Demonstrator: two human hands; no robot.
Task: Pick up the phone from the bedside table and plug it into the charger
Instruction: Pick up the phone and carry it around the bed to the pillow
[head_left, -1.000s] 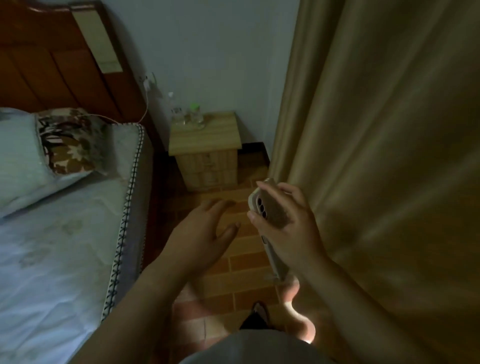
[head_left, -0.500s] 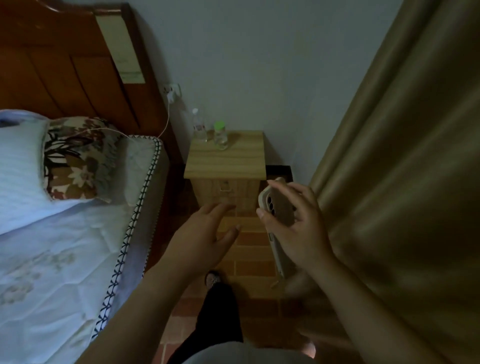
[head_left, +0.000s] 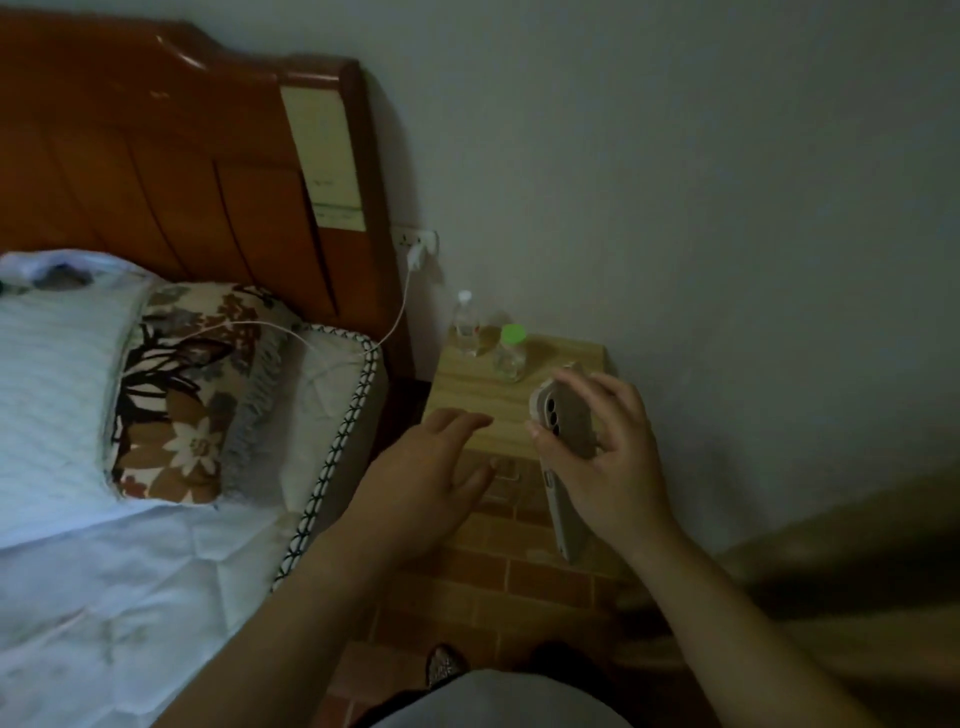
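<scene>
My right hand (head_left: 615, 462) grips a phone (head_left: 563, 426) in a pale case, back and camera lenses facing me, over the front right of the wooden bedside table (head_left: 467, 395). To its left my left hand (head_left: 426, 478) hovers open and empty at the table's front edge. A white charger (head_left: 417, 254) sits in a wall socket beside the headboard. Its white cable (head_left: 332, 332) hangs down and runs left across the mattress corner onto the floral pillow (head_left: 192, 395); the cable's free end is hard to make out.
Two clear bottles stand at the back of the table, one with a white cap (head_left: 464, 325), one with a green cap (head_left: 510, 353). The bed (head_left: 130, 582) fills the left, with a wooden headboard (head_left: 171, 171). A beige curtain (head_left: 852, 582) hangs at the right. Brick-pattern floor lies below.
I have come closer to the bedside table, so table, socket and bed look larger and more central. My right hand still holds the phone; my left hand stays open beside it.
</scene>
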